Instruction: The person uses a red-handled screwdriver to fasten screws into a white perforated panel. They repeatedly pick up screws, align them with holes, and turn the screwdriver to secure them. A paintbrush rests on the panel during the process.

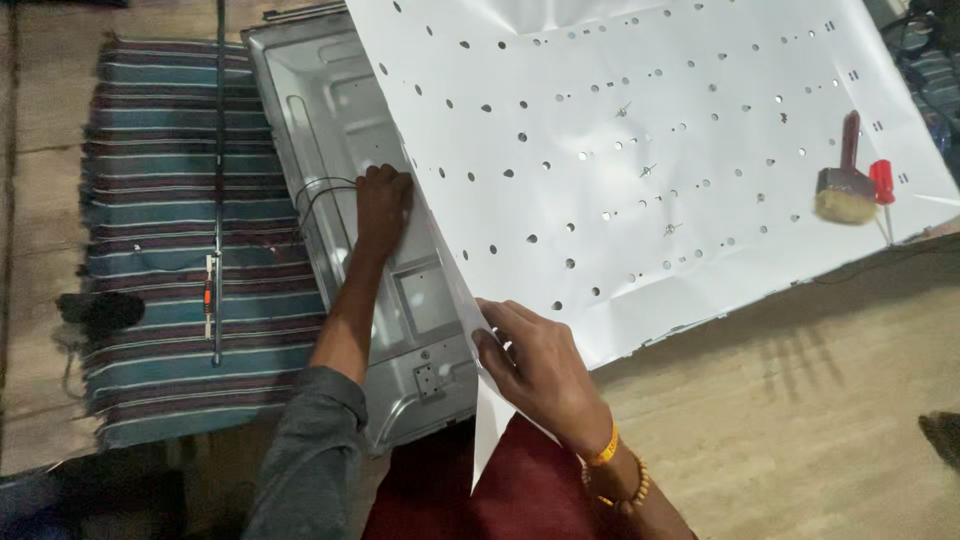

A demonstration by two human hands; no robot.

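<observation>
Lifting stage: right hand [535,355] pinches the perforated white reflector sheet [640,160] at six o'clock while left hand [384,200], fingers curled (grip unclear), presses thin wires [320,190] into the grey metal back pan [350,200]; next calls for an even peel.

Dim warm indoor light; large white perforated plastic sheet [650,150] is brightest, mildly glary; soft shadows on tan floor [800,400]; slight overall softness, dark corners.

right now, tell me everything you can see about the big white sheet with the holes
The white sheet is large, thin and flexible-looking, punched with rows of small holes. It is lifted at its near left edge, tilting off the grey metal panel below. The right hand pinches its folded near corner; the left hand reaches under its raised edge. A brush and a red-handled screwdriver rest on its far right part.
</observation>
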